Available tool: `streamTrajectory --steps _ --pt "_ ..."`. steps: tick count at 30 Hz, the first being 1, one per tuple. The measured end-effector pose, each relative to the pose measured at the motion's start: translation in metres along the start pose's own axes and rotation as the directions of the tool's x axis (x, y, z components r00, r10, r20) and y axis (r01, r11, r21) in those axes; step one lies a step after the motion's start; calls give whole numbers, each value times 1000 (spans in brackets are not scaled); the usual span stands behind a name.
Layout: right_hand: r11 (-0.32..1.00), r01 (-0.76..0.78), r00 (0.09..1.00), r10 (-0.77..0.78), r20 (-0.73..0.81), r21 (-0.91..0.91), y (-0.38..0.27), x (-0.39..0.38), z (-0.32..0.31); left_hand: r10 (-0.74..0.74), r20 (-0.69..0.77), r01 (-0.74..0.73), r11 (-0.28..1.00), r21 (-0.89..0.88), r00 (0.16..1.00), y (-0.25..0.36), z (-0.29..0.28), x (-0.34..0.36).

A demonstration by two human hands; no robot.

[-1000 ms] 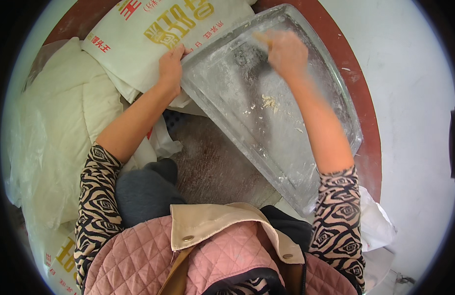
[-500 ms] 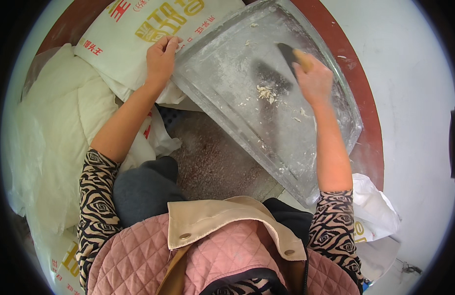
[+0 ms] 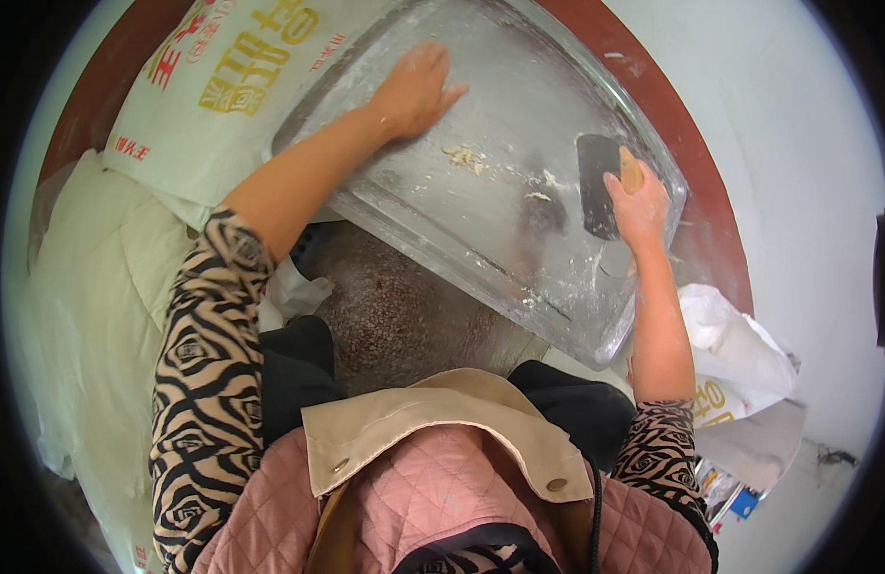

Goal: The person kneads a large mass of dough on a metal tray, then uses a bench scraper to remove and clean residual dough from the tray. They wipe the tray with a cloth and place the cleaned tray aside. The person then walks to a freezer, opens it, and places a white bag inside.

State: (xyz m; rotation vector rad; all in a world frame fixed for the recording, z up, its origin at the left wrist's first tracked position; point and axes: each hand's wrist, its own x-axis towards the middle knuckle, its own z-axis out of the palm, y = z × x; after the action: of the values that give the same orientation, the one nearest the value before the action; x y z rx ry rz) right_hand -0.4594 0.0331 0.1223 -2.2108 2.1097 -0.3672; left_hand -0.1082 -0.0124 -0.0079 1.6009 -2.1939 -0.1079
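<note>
My left hand (image 3: 414,91) is over the upper part of a large metal tray (image 3: 500,57), thumb out and fingers loosely bent, holding nothing that I can see. My right hand (image 3: 639,206) grips the wooden handle of a dark flat-bladed scraper (image 3: 600,187) at the tray's right side. Pale flakes (image 3: 466,158) and white powdery residue lie scattered on the tray's surface.
A white printed sack (image 3: 208,105) and a cream quilted cloth (image 3: 93,277) are at the left. The tray rests across a red-rimmed round top (image 3: 720,230). A crumpled white sack (image 3: 734,344) lies lower right, beside a white wall or floor (image 3: 806,153).
My left hand has left the tray's left edge and moved right over its surface. My right hand has brought the scraper down and right. The tray has shifted left and downward in view.
</note>
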Motion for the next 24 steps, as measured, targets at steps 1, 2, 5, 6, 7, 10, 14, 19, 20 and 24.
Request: streamTrajectory --steps 1,2,5,6,7,10,14,19,20,24 --pt "993 -84 996 83 14 87 18 -10 -3 37 93 -32 998 -52 995 14 -3 -9" --pt "970 -174 985 171 32 169 36 -20 -7 108 144 -61 952 -299 984 27 -9 -23" --pt "791 -370 914 403 41 487 100 -44 -24 336 215 -74 673 -736 917 62 -30 -61" --pt "625 -431 875 465 134 651 121 -52 -33 363 190 -170 757 -632 912 69 -36 -66" --pt "519 -458 829 544 135 722 142 -61 -39 416 100 -311 798 -516 904 73 -41 -68" --pt "171 -393 697 696 172 903 188 -84 -46 505 119 -434 821 -372 855 92 -44 -50" --pt "61 -248 658 743 122 967 214 -95 -37 635 216 -481 729 -487 742 186 -11 -16" --pt "91 14 617 783 -80 996 218 -84 -52 791 124 -736 605 -304 599 334 65 47" --pt "56 -31 605 796 -26 998 217 -82 -56 798 144 -753 600 -269 585 348 75 55" --pt "116 -47 643 764 -59 992 222 -86 -49 753 353 -743 640 -195 556 342 106 76"
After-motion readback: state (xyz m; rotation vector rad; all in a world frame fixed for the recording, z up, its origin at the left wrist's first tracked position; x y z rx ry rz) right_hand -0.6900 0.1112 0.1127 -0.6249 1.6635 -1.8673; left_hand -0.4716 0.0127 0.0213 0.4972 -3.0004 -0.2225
